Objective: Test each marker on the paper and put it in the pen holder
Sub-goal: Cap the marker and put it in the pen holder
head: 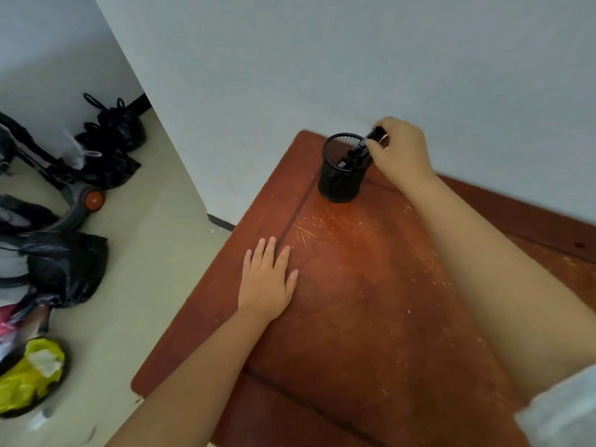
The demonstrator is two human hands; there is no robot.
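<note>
The right hand (pixel 398 153) gripped a black marker (pixel 371 140) over the far pen holder (pixel 342 175); release would likely follow. The left hand (pixel 267 282) lay flat, fingers spread, empty.

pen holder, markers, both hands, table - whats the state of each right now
pen holder: upright near the table's far edge, markers inside
marker: pinched in the right hand, tilted, lower end at the holder's rim
markers in holder: dark, leaning inside; count unclear
right hand: closed on the marker over the holder
left hand: open, flat on the table, empty
table: scratched, no paper in view
</note>
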